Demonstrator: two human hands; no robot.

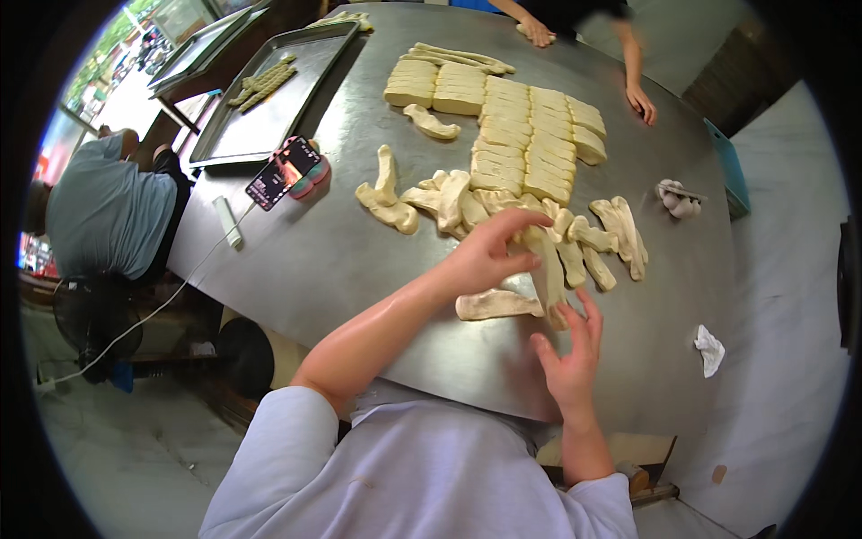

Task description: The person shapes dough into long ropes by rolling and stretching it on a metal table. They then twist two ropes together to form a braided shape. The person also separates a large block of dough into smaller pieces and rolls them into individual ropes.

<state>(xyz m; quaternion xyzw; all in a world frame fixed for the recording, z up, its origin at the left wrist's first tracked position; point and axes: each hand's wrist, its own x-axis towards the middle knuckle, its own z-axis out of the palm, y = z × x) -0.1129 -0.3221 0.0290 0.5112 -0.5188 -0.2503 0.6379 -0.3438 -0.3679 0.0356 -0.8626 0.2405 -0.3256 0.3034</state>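
Observation:
A strip of pale dough (549,273), blurred by motion, stretches between my two hands above the near part of the steel table (431,364). My left hand (495,246) grips its upper end, with the fingertips partly hidden. At the lower end, the fingers of my right hand (572,350) are on the strip, thumb spread to the left. Another dough strip (500,305) lies flat just left of it. Beyond my hands is a loose heap of dough pieces (452,202). Farther back, scored dough slabs (505,111) sit side by side in rows.
A co-worker's hand (537,32) presses a dough piece at the far edge. At left are a metal baking tray (269,145) and a propped phone (284,174) with a white cable. Eggs (679,199) and crumpled tissue (709,350) lie right. Another person (111,202) sits beyond the left edge.

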